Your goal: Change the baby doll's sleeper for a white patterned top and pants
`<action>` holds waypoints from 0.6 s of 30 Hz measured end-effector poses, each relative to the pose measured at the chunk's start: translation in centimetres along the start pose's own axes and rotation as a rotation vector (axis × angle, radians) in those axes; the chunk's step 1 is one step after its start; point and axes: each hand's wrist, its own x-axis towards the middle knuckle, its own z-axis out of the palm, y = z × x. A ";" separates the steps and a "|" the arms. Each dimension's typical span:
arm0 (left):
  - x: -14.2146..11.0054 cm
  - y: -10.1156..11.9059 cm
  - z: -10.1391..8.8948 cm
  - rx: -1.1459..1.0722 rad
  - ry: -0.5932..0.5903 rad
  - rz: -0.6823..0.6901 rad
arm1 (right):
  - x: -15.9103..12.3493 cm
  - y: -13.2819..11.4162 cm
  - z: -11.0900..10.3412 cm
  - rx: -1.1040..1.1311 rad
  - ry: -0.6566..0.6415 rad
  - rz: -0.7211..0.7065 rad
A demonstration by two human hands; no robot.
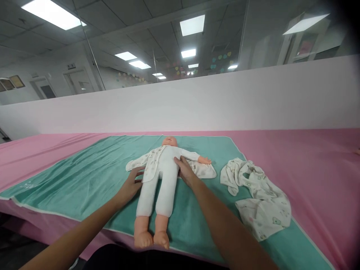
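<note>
A baby doll [161, 176] lies on its back on a green towel [84, 180], head away from me, feet at the near edge. It has a white cloth body and an open printed jacket [152, 165] spread under it. My left hand [132, 185] rests beside the doll's hip, fingers touching the jacket's left flap. My right hand [184, 170] lies flat against the doll's other side, fingers stretched along the torso over the right flap.
A crumpled heap of printed baby clothes [257, 197] lies on the towel to the right. The towel covers a pink sheet [309, 161] on a long table. A white partition [197, 101] runs behind it.
</note>
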 end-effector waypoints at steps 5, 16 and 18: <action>0.2 -0.2 0.6 0.240 -0.014 -0.057 | -0.5 -0.5 -0.1 0.005 -0.008 0.060; -2.2 0.4 0.3 0.501 0.131 -0.042 | -2.1 -0.8 0.7 -0.025 -0.150 0.117; -2.9 0.6 -0.1 0.494 0.114 -0.029 | -1.9 -0.5 0.7 -0.017 -0.145 0.101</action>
